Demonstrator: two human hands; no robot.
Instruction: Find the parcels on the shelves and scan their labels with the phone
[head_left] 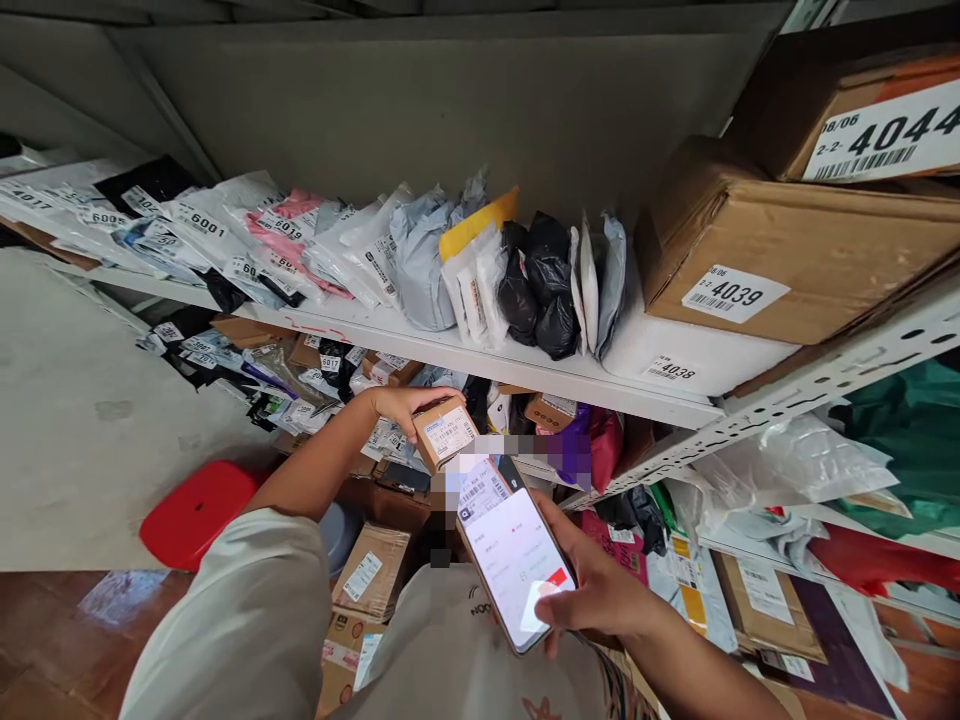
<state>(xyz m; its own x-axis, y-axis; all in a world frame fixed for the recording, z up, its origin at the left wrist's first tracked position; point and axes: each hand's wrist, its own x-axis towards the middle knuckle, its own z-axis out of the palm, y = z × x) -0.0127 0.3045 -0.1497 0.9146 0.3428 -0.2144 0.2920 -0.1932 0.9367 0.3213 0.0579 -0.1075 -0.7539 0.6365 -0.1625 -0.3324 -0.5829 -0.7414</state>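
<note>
Gripping a small cardboard box by its end, the left hand raises it just above a glossy phone clasped in the right hand; beyond them, soft plastic parcels crowd a white shelf.

Short cream-white sleeve, bare forearms, printed white shirt front

A small brown cardboard box with a white barcode label facing up sits tilted in raised fingers, just below the white shelf edge. Just beneath it, a smartphone is held tilted, its bright white screen lit.
</note>
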